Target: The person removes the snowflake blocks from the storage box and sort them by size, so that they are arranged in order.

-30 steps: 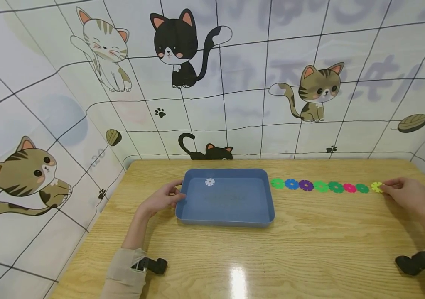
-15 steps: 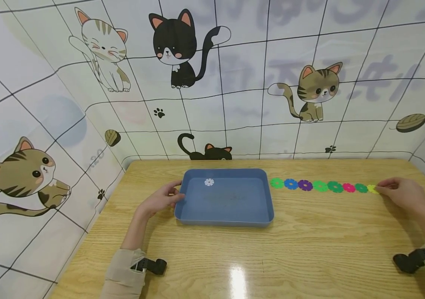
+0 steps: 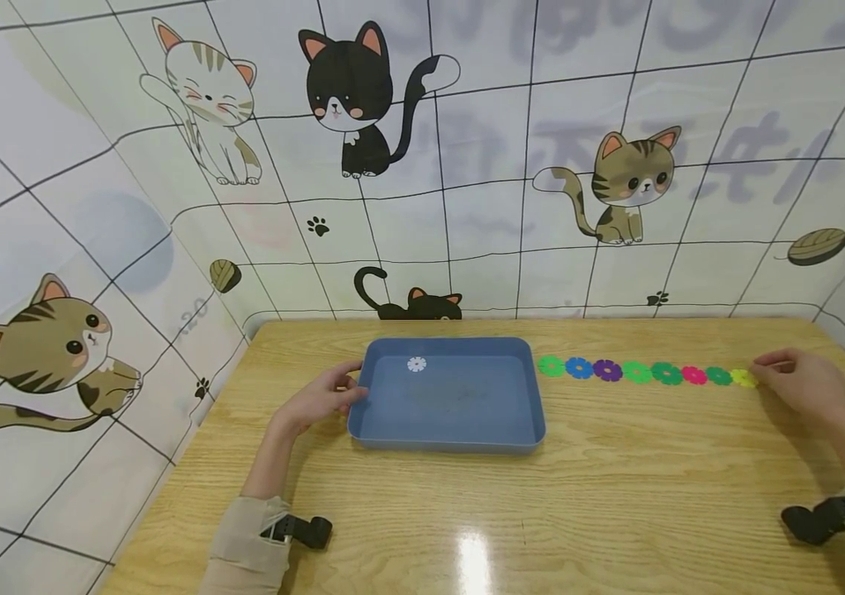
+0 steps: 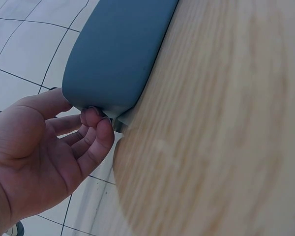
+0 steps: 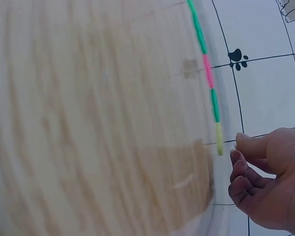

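Note:
A blue tray (image 3: 448, 405) lies on the table, and my left hand (image 3: 321, 395) grips its left wall with thumb and fingers. The left wrist view has the fingers curled at the tray's end (image 4: 113, 54). Inside the tray lies one white snowflake-shaped plastic disc (image 3: 416, 364). A row of similar discs runs right from the tray: green (image 3: 552, 366), blue (image 3: 579, 368), purple (image 3: 607, 370) and more, ending in a yellow disc (image 3: 743, 378). My right hand (image 3: 804, 382) is beside the yellow disc; in the right wrist view its fingertips stand just apart from that disc (image 5: 219, 140).
The wooden table (image 3: 578, 512) ends at a wall covering (image 3: 481, 165) printed with cats and grid lines. Black wrist-worn devices (image 3: 301, 529) are strapped on both sleeves. The disc row lies near the table's back edge.
My right hand slid the yellow disc left up to the teal disc at the row's end, then let go and drew back slightly to the right. My left hand stayed on the tray.

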Demonstrator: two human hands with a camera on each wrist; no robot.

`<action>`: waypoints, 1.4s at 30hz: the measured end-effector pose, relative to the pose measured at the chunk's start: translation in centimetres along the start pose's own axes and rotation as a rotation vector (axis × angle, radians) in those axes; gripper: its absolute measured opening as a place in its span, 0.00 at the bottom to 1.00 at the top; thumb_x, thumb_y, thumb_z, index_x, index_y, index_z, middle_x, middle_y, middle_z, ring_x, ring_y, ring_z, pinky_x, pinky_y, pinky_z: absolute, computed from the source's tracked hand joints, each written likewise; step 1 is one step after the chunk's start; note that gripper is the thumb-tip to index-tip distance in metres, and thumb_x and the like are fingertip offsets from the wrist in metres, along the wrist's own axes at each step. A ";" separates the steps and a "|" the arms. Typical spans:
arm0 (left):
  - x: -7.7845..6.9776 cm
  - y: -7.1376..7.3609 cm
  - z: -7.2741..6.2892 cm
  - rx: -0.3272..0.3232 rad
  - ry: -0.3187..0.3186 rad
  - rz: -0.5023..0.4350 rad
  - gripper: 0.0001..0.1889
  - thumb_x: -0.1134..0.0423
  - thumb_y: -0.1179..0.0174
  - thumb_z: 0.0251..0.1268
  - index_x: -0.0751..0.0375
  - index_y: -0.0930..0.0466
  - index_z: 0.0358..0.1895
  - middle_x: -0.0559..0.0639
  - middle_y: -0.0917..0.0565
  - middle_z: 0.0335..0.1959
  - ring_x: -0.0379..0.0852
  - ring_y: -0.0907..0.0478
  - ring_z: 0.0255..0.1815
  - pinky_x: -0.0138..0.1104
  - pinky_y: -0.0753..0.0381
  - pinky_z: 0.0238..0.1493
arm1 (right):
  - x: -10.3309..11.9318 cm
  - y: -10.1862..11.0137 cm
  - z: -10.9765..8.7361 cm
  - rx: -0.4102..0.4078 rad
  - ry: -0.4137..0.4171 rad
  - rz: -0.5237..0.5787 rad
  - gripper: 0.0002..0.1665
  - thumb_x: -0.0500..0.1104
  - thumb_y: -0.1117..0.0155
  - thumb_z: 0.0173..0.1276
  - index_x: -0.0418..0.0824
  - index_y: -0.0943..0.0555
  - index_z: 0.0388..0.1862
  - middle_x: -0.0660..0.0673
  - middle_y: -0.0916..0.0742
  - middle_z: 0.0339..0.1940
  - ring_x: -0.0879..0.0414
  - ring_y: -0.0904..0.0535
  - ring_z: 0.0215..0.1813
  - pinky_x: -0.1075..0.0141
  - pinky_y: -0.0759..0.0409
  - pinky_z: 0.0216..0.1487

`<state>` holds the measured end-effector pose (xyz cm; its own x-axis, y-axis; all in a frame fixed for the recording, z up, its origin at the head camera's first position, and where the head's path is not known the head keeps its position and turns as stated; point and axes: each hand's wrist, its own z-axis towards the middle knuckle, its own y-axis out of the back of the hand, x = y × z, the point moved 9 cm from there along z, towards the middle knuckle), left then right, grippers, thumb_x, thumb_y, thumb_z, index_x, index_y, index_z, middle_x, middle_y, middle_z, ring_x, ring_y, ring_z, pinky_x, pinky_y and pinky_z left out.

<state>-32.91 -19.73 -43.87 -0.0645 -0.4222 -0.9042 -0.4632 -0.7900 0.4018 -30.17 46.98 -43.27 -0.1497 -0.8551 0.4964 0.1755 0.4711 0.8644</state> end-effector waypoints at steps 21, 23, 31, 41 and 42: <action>0.4 0.1 0.2 0.001 0.010 -0.018 0.37 0.64 0.42 0.76 0.71 0.50 0.79 0.58 0.26 0.40 0.48 0.28 0.29 0.36 0.25 0.33 | 11.6 -1.2 -0.4 0.071 0.276 0.210 0.26 0.52 0.43 0.79 0.29 0.23 0.57 0.30 0.15 0.44 0.67 0.21 0.34 0.65 0.22 0.29; 0.5 0.2 0.2 0.001 0.013 -0.021 0.37 0.63 0.42 0.76 0.71 0.51 0.79 0.57 0.26 0.40 0.49 0.28 0.29 0.36 0.25 0.33 | 13.0 -1.6 -0.6 0.077 0.302 0.224 0.25 0.51 0.43 0.79 0.29 0.22 0.57 0.31 0.15 0.44 0.66 0.20 0.35 0.66 0.21 0.30; 0.6 0.1 0.2 0.002 0.023 -0.015 0.36 0.63 0.42 0.76 0.70 0.49 0.79 0.58 0.25 0.41 0.48 0.27 0.31 0.36 0.24 0.34 | 18.4 -3.5 -1.2 0.121 0.382 0.262 0.22 0.50 0.42 0.79 0.31 0.22 0.57 0.35 0.14 0.42 0.62 0.19 0.37 0.63 0.19 0.35; 0.4 0.0 0.2 0.003 0.027 -0.029 0.37 0.63 0.42 0.76 0.71 0.51 0.79 0.58 0.26 0.41 0.47 0.26 0.32 0.36 0.23 0.35 | 25.1 -6.2 -2.5 0.187 0.451 0.314 0.19 0.47 0.41 0.78 0.33 0.21 0.55 0.39 0.13 0.44 0.41 0.16 0.46 0.66 0.21 0.42; 0.4 0.0 0.2 0.003 0.026 -0.030 0.37 0.63 0.42 0.76 0.71 0.51 0.79 0.58 0.26 0.41 0.47 0.26 0.32 0.36 0.23 0.35 | 25.7 -6.5 -2.6 0.197 0.459 0.324 0.19 0.47 0.40 0.78 0.33 0.21 0.55 0.39 0.13 0.44 0.42 0.16 0.45 0.65 0.21 0.42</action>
<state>-33.10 -19.87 -44.26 -0.0270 -0.4096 -0.9119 -0.4675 -0.8011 0.3737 -32.65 21.39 -36.37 0.3246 -0.6466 0.6903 -0.0483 0.7175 0.6948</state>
